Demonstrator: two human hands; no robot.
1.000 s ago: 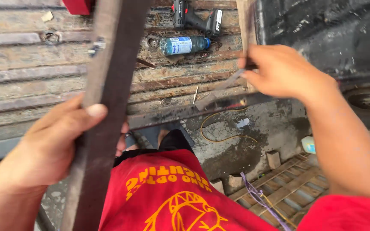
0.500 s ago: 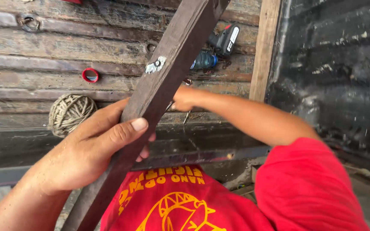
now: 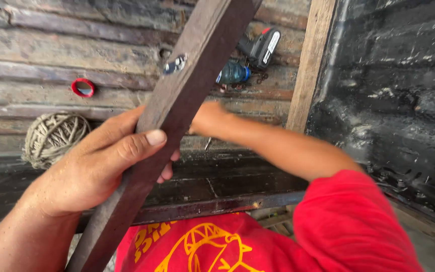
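Now L hand [image 3: 94, 174] grips dark worn wood plank [image 3: 177, 106].

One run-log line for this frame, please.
left hand: grips dark wooden plank | right hand: reaching behind plank, grip hidden | nearby: twine ball, red tape roll, water bottle, cordless drill

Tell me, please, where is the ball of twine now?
In the head view, the ball of twine lies at the left on the worn ribbed metal bed, just below the red tape roll and beside the left hand.
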